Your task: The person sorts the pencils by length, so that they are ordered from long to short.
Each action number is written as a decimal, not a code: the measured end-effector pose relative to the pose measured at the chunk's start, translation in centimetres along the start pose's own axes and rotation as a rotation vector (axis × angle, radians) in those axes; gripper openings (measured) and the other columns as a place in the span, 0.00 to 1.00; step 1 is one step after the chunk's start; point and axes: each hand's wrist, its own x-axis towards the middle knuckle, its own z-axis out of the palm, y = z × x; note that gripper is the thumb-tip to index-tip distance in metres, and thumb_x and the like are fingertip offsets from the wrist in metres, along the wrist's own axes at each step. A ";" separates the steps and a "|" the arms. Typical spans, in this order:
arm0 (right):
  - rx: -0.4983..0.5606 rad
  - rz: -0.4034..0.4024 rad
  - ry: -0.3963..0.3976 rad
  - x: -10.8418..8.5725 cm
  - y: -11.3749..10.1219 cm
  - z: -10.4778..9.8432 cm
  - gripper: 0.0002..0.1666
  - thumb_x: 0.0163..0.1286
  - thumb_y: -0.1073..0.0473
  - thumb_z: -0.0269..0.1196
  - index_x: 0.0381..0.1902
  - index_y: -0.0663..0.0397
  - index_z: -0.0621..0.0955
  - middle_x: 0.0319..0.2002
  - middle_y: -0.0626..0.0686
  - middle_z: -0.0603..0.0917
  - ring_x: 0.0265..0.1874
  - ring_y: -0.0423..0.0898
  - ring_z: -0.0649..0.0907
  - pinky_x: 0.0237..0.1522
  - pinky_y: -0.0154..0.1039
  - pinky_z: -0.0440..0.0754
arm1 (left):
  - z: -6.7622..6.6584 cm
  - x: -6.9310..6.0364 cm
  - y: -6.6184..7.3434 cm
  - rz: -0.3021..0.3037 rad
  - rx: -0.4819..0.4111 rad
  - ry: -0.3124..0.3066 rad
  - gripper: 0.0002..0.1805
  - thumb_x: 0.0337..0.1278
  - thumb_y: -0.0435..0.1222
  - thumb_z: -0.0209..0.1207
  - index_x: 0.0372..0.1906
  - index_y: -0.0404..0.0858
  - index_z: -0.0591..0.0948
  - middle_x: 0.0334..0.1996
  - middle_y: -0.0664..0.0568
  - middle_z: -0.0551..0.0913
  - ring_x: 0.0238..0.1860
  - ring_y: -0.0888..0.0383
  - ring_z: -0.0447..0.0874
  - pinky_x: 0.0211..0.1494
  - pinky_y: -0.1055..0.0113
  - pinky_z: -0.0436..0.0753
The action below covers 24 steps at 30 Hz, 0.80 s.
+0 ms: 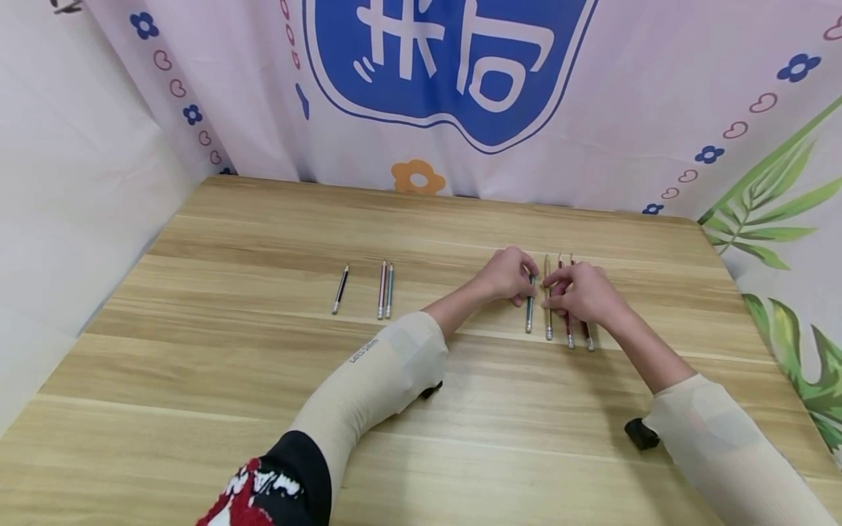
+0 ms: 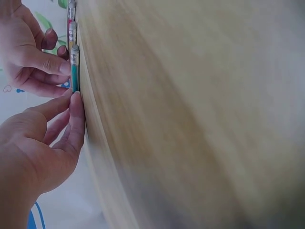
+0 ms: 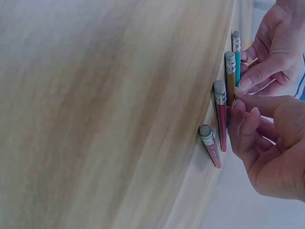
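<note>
On the right half of the table, my left hand (image 1: pixel 509 275) pinches a teal pencil (image 1: pixel 529 318) between thumb and fingers. Close beside it, my right hand (image 1: pixel 585 292) pinches a yellow pencil (image 3: pixel 230 76). Both pencils lie on the wood, their eraser ends towards me. To the right of the yellow one lie a red pencil (image 3: pixel 221 114) and a darker reddish pencil (image 3: pixel 211 150), partly covered by my right hand in the head view. The four stand apart in a rough row, slightly fanned in the right wrist view.
Farther left on the wooden table (image 1: pixel 217 351) lie a black pencil (image 1: pixel 340 288), a maroon pencil (image 1: pixel 382 288) and another teal pencil (image 1: pixel 390 290), the last two side by side. A printed curtain (image 1: pixel 250 109) hangs behind the table's far edge.
</note>
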 end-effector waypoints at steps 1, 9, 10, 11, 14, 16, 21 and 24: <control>0.000 0.000 0.000 0.0 0.0 0.0 0.22 0.65 0.66 0.73 0.54 0.72 0.83 0.29 0.54 0.86 0.18 0.41 0.82 0.15 0.32 0.78 | 0.0 0.0 0.0 0.000 0.000 0.000 0.18 0.57 0.21 0.70 0.53 0.25 0.83 0.24 0.47 0.83 0.15 0.60 0.78 0.23 0.69 0.87; 0.000 -0.006 -0.004 0.0 0.1 0.0 0.21 0.65 0.67 0.73 0.53 0.73 0.83 0.30 0.55 0.86 0.18 0.41 0.82 0.15 0.32 0.77 | 0.1 0.0 0.0 0.006 -0.004 0.002 0.18 0.57 0.20 0.69 0.53 0.25 0.83 0.24 0.48 0.83 0.15 0.60 0.79 0.24 0.68 0.87; 0.000 -0.007 -0.005 0.0 0.0 0.0 0.21 0.65 0.67 0.73 0.53 0.73 0.83 0.30 0.55 0.86 0.18 0.41 0.82 0.15 0.32 0.77 | 0.1 0.0 0.0 0.005 -0.004 0.001 0.18 0.57 0.20 0.69 0.53 0.25 0.83 0.24 0.47 0.83 0.15 0.60 0.79 0.25 0.68 0.87; 0.002 -0.006 -0.007 0.0 0.0 0.0 0.21 0.65 0.67 0.72 0.54 0.73 0.83 0.30 0.55 0.86 0.18 0.41 0.82 0.15 0.32 0.77 | 0.1 0.0 0.0 0.005 -0.006 0.000 0.18 0.57 0.20 0.69 0.53 0.25 0.83 0.24 0.47 0.83 0.15 0.60 0.79 0.25 0.68 0.87; 0.005 0.000 -0.014 0.0 0.0 0.0 0.22 0.65 0.67 0.72 0.54 0.73 0.83 0.30 0.55 0.86 0.18 0.41 0.82 0.15 0.32 0.77 | 0.1 0.0 -0.1 0.004 -0.006 -0.004 0.18 0.58 0.20 0.69 0.54 0.25 0.83 0.25 0.46 0.84 0.16 0.60 0.79 0.25 0.68 0.88; 0.003 0.001 -0.015 0.0 0.0 0.0 0.22 0.65 0.67 0.72 0.54 0.73 0.83 0.30 0.55 0.86 0.18 0.41 0.82 0.15 0.32 0.77 | 0.1 0.0 -0.1 0.004 -0.007 -0.007 0.19 0.58 0.20 0.69 0.54 0.25 0.83 0.25 0.46 0.84 0.15 0.60 0.79 0.25 0.68 0.88; -0.006 -0.003 -0.012 0.1 0.0 0.0 0.22 0.65 0.66 0.73 0.54 0.72 0.83 0.30 0.55 0.87 0.20 0.42 0.83 0.16 0.32 0.77 | 0.0 0.1 -0.2 0.005 -0.017 -0.011 0.19 0.57 0.20 0.69 0.55 0.24 0.82 0.24 0.47 0.83 0.16 0.59 0.79 0.25 0.68 0.88; -0.005 -0.004 -0.013 0.0 0.0 0.0 0.22 0.65 0.66 0.72 0.54 0.72 0.83 0.30 0.55 0.87 0.20 0.41 0.83 0.15 0.32 0.77 | -0.1 0.0 -0.2 0.007 -0.019 -0.011 0.19 0.57 0.20 0.69 0.54 0.24 0.83 0.23 0.47 0.83 0.16 0.59 0.79 0.25 0.67 0.88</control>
